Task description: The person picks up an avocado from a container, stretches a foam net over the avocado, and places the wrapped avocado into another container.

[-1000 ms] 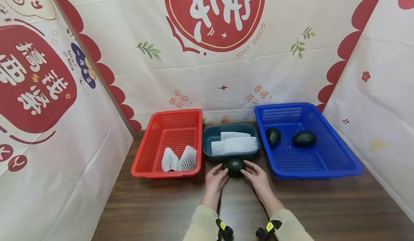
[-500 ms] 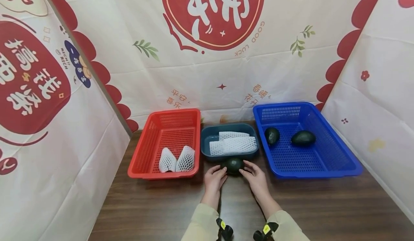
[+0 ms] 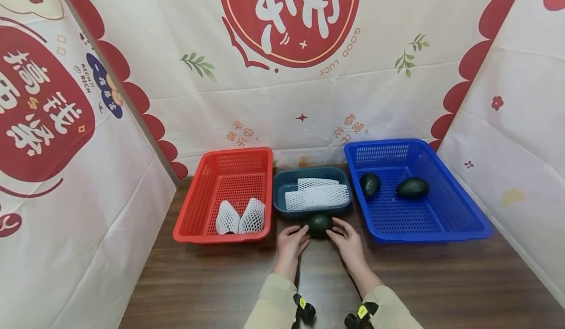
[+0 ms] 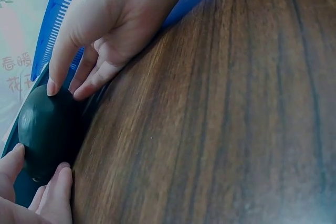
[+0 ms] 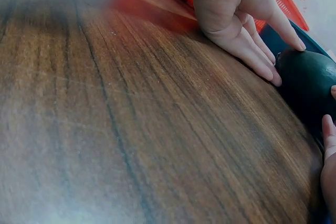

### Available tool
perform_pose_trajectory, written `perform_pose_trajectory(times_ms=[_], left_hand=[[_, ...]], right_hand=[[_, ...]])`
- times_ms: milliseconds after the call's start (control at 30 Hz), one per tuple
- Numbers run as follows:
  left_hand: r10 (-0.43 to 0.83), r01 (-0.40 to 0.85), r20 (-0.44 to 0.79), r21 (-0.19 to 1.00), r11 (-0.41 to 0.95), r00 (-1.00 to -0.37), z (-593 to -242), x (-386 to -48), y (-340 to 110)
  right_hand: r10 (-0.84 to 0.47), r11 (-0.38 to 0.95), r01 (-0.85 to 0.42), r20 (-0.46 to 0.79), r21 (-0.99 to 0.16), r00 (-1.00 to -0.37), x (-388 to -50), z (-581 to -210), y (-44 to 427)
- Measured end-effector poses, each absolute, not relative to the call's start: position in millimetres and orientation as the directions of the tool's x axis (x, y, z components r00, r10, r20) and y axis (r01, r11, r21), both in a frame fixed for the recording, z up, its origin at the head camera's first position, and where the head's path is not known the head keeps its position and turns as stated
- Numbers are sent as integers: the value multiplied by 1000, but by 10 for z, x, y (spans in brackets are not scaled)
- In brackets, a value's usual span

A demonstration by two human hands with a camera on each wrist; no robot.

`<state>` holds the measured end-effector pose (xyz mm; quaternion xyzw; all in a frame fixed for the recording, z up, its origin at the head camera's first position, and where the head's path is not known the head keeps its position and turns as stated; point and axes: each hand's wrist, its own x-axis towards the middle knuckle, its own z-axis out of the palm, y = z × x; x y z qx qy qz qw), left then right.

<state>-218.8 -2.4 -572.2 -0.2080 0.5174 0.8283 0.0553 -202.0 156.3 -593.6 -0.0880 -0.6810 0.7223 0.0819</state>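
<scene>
A dark green avocado (image 3: pixel 320 225) lies sideways just in front of the teal tray (image 3: pixel 282 210). My left hand (image 3: pixel 289 245) holds its left end between thumb and fingers. At the other end, my right hand (image 3: pixel 348 244) grips it the same way. Seen from the left wrist, the avocado (image 4: pixel 44 129) has the thumb and fingertips of both hands on it. In the right wrist view the avocado (image 5: pixel 310 77) sits at the right edge, partly cut off. White foam net sleeves (image 3: pixel 326 195) lie flat in the tray.
On the left stands a red basket (image 3: pixel 189 221) with two net-covered pieces (image 3: pixel 252 216) near its front. To the right, a blue basket (image 3: pixel 463 223) contains two bare avocados (image 3: pixel 412 188). A printed cloth (image 3: pixel 282 93) hangs behind; brown wooden tabletop (image 3: pixel 212 280) lies in front.
The head view has shifted slightly, so everything sits a little further left in it. Both hands keep their hold on the avocado, which stays in front of the tray.
</scene>
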Motion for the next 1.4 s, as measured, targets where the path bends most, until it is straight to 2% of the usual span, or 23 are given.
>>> perform_pose_trajectory(times_ms=[633,867,1000,1200,1400], left_hand=[[-79,-332,-403,836,-438,-912,-5686,-2111,-93],[-60,-344,-398,851,-398,-915,-5673,-2081,-161],[-55,-356,-391,881,-313,-919,-5662,-2058,-211],[-94,-353,-364,928,-117,-927,-5579,-2046,-270],[-164,-291,-273,952,99,-948,-5424,-2078,-259]], right_hand=[[230,-108,-20,-6,-994,-973,-1992,-5907,1602],[225,1,36,-35,-999,-974,-1972,-5863,1629],[196,92,69,-50,-993,-979,-1948,-5809,1652],[159,243,74,-36,-967,-987,-1872,-5644,1697],[63,371,-21,48,-928,-997,-1863,-5417,1682]])
